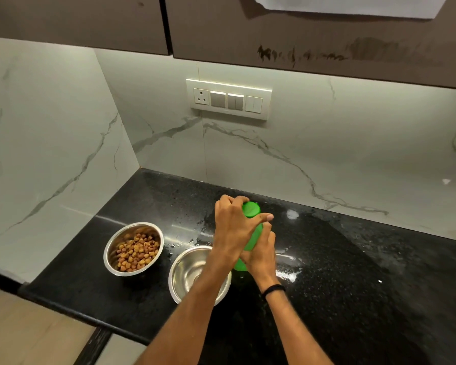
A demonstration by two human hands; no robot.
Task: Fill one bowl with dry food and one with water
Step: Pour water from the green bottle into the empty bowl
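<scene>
A steel bowl (pixel 133 248) holding brown and yellow dry food stands on the black countertop (pixel 353 259) at the left. To its right sits a second steel bowl (pixel 192 272); it looks empty, and my left forearm covers part of it. Just right of that bowl a green bottle (pixel 252 210) stands upright. My left hand (pixel 234 227) is wrapped around the bottle's cap at the top. My right hand (pixel 261 252) grips the bottle's body lower down, hiding most of it.
Water droplets and wet patches (pixel 287 272) lie on the counter around the bottle. A marble wall with a switch panel (pixel 228 99) rises behind, dark cabinets (pixel 300 35) hang overhead, and the counter's front edge (pixel 71 309) drops off at lower left.
</scene>
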